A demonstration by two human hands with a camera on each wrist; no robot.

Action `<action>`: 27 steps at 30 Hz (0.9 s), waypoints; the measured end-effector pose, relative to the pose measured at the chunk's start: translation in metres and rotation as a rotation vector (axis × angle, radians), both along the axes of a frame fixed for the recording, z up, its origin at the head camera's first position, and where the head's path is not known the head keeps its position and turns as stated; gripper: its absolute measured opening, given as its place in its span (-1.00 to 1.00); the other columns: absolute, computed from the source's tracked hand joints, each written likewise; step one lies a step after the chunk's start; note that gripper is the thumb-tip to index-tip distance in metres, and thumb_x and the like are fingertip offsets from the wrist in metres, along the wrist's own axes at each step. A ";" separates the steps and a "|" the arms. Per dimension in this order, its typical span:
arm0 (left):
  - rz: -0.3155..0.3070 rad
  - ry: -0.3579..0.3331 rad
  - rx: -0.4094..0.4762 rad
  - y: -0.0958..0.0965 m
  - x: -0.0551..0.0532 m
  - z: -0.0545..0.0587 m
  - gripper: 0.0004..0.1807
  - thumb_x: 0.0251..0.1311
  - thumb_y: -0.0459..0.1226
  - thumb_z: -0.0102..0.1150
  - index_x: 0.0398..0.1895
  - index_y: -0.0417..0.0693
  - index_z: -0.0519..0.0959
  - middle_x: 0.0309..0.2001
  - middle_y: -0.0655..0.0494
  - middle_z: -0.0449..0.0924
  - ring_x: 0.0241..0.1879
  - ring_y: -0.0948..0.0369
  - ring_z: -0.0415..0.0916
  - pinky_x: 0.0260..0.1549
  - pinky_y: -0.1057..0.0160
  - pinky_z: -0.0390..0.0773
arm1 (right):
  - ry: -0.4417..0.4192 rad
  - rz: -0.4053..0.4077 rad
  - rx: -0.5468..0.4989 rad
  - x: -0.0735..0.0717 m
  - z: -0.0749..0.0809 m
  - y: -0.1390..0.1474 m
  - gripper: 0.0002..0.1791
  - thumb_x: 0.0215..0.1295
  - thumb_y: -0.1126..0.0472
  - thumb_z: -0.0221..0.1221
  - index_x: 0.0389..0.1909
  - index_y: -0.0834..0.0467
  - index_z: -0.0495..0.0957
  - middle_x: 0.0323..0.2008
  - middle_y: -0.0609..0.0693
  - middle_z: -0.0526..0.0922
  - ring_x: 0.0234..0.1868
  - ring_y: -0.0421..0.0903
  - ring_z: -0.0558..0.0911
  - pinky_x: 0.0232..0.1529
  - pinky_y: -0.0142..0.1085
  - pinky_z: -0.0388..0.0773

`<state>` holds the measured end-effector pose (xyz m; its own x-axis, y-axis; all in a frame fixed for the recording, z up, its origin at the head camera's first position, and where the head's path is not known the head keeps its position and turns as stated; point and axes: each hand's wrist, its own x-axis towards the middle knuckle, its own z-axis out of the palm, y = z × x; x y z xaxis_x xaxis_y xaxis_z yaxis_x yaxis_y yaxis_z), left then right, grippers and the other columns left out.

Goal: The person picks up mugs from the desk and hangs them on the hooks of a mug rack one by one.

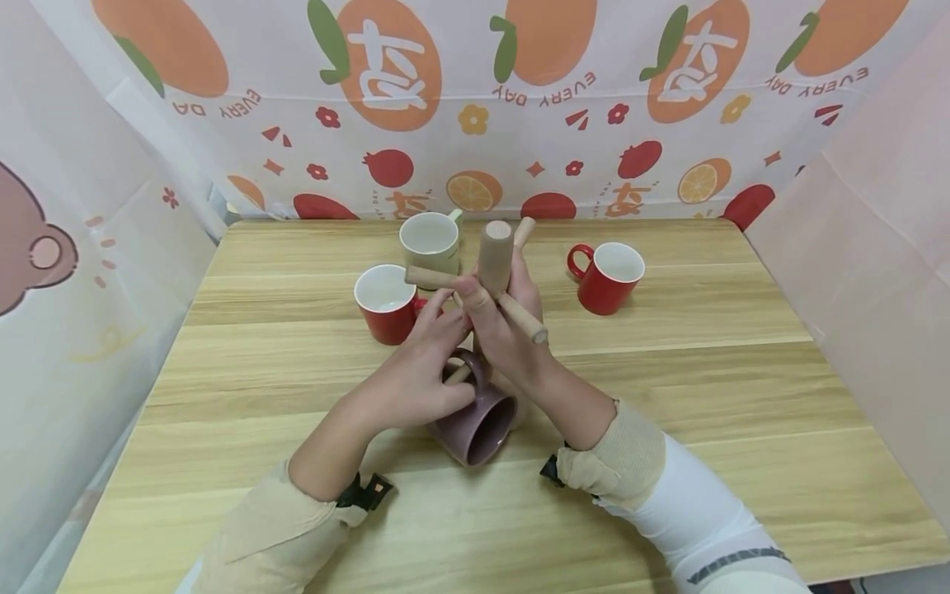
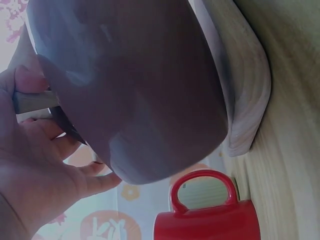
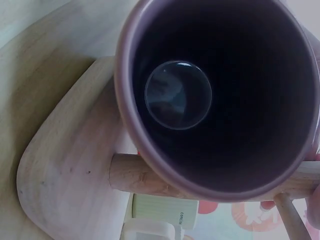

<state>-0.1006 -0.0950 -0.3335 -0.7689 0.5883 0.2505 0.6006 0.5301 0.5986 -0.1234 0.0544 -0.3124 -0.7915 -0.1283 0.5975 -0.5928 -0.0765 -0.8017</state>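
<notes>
A wooden mug tree with several pegs stands upright mid-table; its base shows in the right wrist view. My right hand grips its post near the top, thumb across the front. A purple mug lies tilted on a low peg, which passes through its handle, the mouth facing me and to the right. My left hand holds this mug at the handle side, its thumb near the peg end and its fingertips against the mug in the left wrist view. Some left fingers are hidden.
Left of the mug tree stands a red mug, close to my left fingers. A pale green mug is behind it. Another red mug stands to the right. Printed curtains enclose the table's back and sides.
</notes>
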 end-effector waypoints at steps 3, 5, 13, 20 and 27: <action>0.007 -0.012 0.006 0.000 0.000 0.000 -0.09 -0.22 -0.30 0.18 0.41 0.15 0.26 0.42 0.37 0.23 0.56 0.17 -0.40 0.49 -0.07 -0.17 | 0.003 -0.004 -0.001 0.000 0.000 0.000 -0.23 0.25 -0.37 0.10 -0.15 0.34 0.27 -0.57 0.08 0.42 -0.60 -0.05 0.43 -0.58 -0.31 0.42; 0.015 -0.022 0.007 0.000 0.000 0.000 -0.07 -0.22 -0.30 0.18 0.42 0.17 0.25 0.43 0.39 0.20 0.56 0.18 -0.41 0.48 -0.09 -0.12 | 0.001 -0.006 0.001 0.000 0.000 0.000 -0.22 0.25 -0.37 0.10 -0.15 0.34 0.27 -0.56 0.08 0.43 -0.59 -0.05 0.44 -0.56 -0.31 0.43; 0.021 -0.014 0.012 0.001 -0.001 -0.001 -0.12 -0.22 -0.30 0.18 0.38 0.12 0.31 0.44 0.37 0.19 0.55 0.17 -0.40 0.47 -0.11 -0.09 | -0.022 -0.015 0.026 -0.001 0.000 0.001 -0.20 0.22 -0.41 0.09 -0.13 0.33 0.27 -0.54 0.09 0.44 -0.57 -0.06 0.45 -0.51 -0.30 0.46; 0.030 -0.043 0.042 0.002 0.001 -0.003 -0.14 -0.22 -0.32 0.18 0.36 0.16 0.30 0.43 0.39 0.19 0.55 0.16 -0.41 0.42 -0.16 0.04 | -0.026 -0.021 0.031 -0.001 0.000 0.001 -0.19 0.22 -0.42 0.08 -0.12 0.33 0.27 -0.53 0.08 0.44 -0.57 -0.09 0.45 -0.52 -0.31 0.45; 0.054 -0.060 0.065 0.004 0.003 -0.005 -0.12 -0.22 -0.32 0.17 0.37 0.18 0.29 0.45 0.35 0.19 0.56 0.11 -0.39 0.40 -0.19 0.07 | -0.011 -0.017 0.016 -0.001 -0.001 0.001 -0.20 0.24 -0.40 0.09 -0.14 0.34 0.27 -0.53 0.09 0.44 -0.58 -0.08 0.46 -0.53 -0.30 0.48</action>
